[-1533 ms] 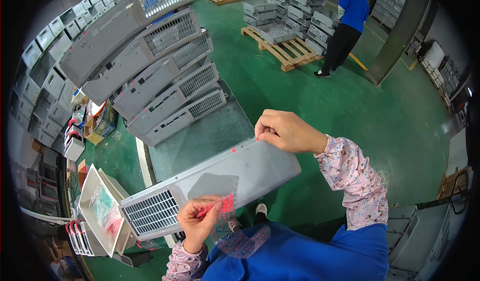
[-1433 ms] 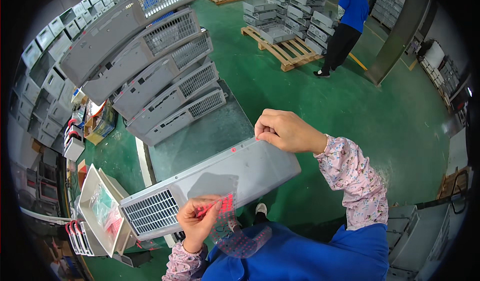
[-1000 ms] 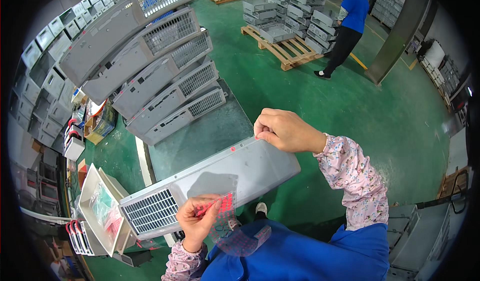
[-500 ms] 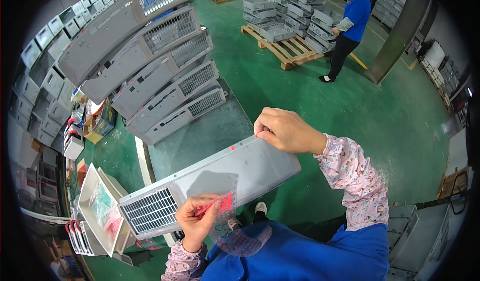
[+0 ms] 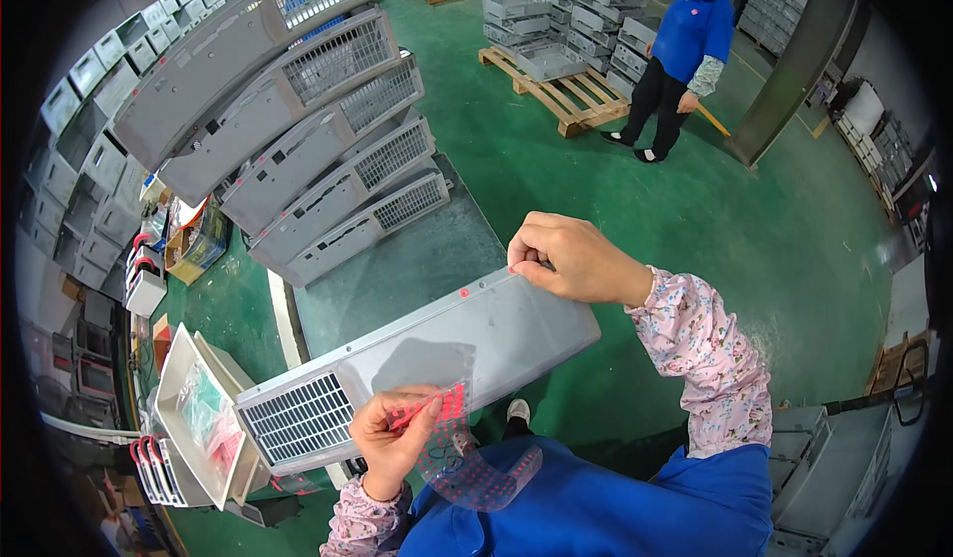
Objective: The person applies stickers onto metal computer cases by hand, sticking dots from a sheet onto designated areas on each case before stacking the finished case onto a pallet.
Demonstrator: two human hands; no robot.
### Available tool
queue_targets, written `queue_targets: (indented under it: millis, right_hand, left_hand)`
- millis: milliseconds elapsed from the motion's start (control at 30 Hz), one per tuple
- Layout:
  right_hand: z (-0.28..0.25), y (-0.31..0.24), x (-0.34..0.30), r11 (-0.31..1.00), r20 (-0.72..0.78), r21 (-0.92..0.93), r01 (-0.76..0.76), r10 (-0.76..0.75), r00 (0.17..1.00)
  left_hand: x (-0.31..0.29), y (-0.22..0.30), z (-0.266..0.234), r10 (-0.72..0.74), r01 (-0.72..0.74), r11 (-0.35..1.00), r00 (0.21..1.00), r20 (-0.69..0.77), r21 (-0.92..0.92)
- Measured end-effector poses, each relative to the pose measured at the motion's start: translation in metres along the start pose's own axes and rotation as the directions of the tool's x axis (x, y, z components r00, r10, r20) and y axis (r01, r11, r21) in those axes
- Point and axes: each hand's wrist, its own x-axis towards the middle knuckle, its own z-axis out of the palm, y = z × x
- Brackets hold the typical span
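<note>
A long grey metal housing [image 5: 516,329] with a slotted grille at its left end lies slanted before me. A red dot sticker [image 5: 465,293] sits on its far flange. My left hand [image 5: 395,436] is closed on a curled clear sheet of red dot stickers [image 5: 459,458], held over the housing's near edge. At the far edge, toward the right end, my right hand [image 5: 571,259] is closed in a pinch. Its fingertips touch the flange, where a speck of red shows, seemingly a dot sticker mostly hidden by the fingers.
Several similar grey housings [image 5: 342,175] are stacked at the table's [image 5: 437,234] far left. A cream bin [image 5: 179,403] with plastic bags stands at left. Beyond, a co-worker [image 5: 695,36] stands beside a wooden pallet [image 5: 571,110] with stacked grey parts. A pillar [image 5: 794,80] rises at right.
Both my hands stay nearly in place; the sticker sheet's loose end has shifted slightly. The co-worker has turned from the stacked parts, lowering an arm and stepping.
</note>
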Motion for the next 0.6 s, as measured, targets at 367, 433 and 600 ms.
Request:
queue_targets:
  millis: [367,433,600]
  right_hand:
    - [0.004,0.0004,-0.0023,0.999,-0.045,-0.004,0.049,-0.049,0.998]
    - [0.0048,0.0012,-0.0017,0.998,-0.052,-0.007,0.057,-0.057,0.997]
    - [0.0059,0.001,-0.003,0.998,-0.065,-0.019,0.056,-0.057,0.996]
  left_hand:
    - [-0.0021,-0.0012,-0.0004,-0.003,0.003,1.0,1.0,0.0,-0.009]
    - [-0.0017,-0.0009,-0.0005,-0.003,0.003,1.0,1.0,-0.002,-0.01]
    - [-0.0025,0.0,0.0005,-0.013,0.013,1.0,1.0,-0.013,-0.003]
